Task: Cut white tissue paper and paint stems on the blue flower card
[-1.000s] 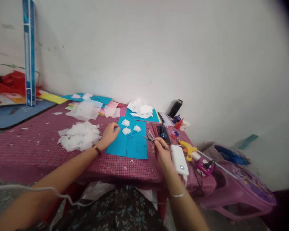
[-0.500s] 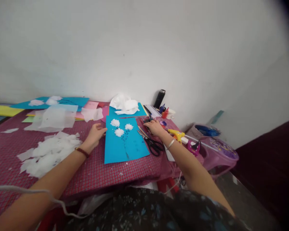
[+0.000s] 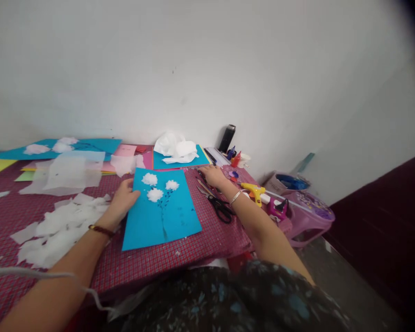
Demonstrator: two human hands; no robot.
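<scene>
My left hand (image 3: pixel 124 199) grips the left edge of a blue paper sheet (image 3: pixel 178 221), its thumb on top. The sheet bears three white crumpled-paper flowers (image 3: pixel 155 194) and a dark drawn stem with small leaves. To the right of the sheet, my right hand (image 3: pixel 213 177) reaches down among pens and small dark items, fingers curled; whatever they hold is hidden. Black-handled scissors (image 3: pixel 221 210) lie just in front of the right hand, beside a pencil.
Torn white paper (image 3: pixel 64 226) is heaped at left. Behind it lie translucent sheets (image 3: pixel 71 170) and another blue sheet (image 3: pixel 100 146). White tissue (image 3: pixel 176 146) sits at the back. On the right are a yellow glue gun (image 3: pixel 254 191), a black bottle (image 3: pixel 227 137) and a pink stool (image 3: pixel 313 223).
The blue sheet has shifted left and towards me, with my left hand now gripping its edge. My right hand has moved slightly left and away, staying among the small items.
</scene>
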